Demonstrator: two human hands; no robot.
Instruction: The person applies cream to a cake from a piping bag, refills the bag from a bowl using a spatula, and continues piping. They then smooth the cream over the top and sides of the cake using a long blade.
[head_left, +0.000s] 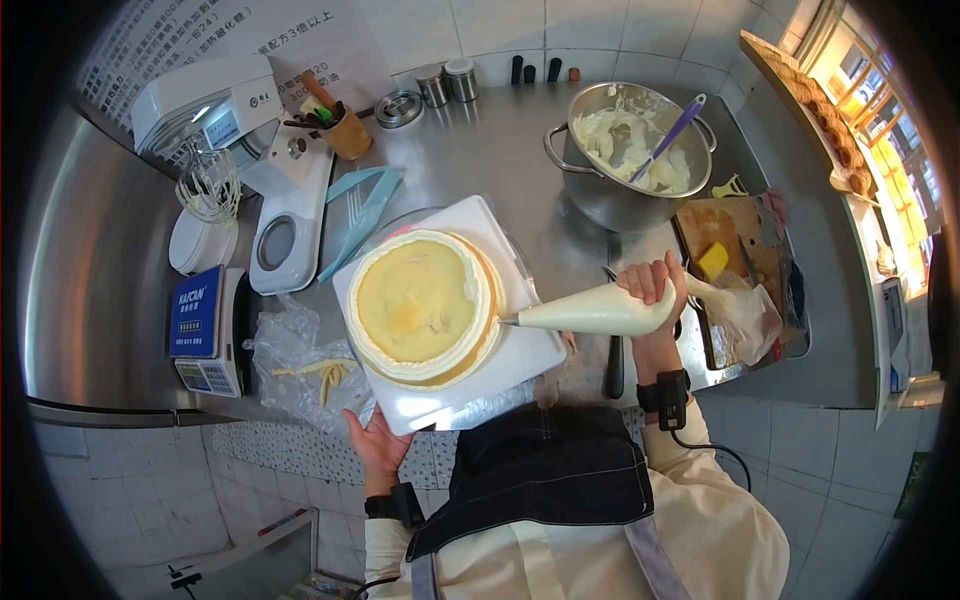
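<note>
Around the twisted top of a piping bag (590, 312), the fingers (640, 282) of the right hand (652, 285) are clamped tight, with the knuckles facing up. The bag is full of pale cream and lies almost level. Its narrow tip points to the person's left and touches the right side of a round cake (420, 300), where a ring of cream runs round the rim. The cake's top is yellow, and it sits on a white board (505, 355) in the middle of the steel worktop (500, 150).

The left hand (375, 445) meets the near edge of this board with the palm showing. Its fingers pass under the board, so I cannot tell whether they grip it or only rest against it. Each wrist wears a dark band.

Just beside the right hand, a black knife handle (614, 372) points toward the person. Beyond it lies a wooden cutting board (722, 225) with a small yellow piece (712, 260) on it. Farther back stands a steel pot (610, 205) holding cream, with a purple spatula (676, 128) leaning in it.

To the left of the cake, a crumpled clear bag (290, 350) holds a few yellow strips. A blue-faced scale (198, 325) sits at the worktop's left edge, near a white mixer (290, 205). Behind the mixer, a brown cup (348, 135) holds tools.
</note>
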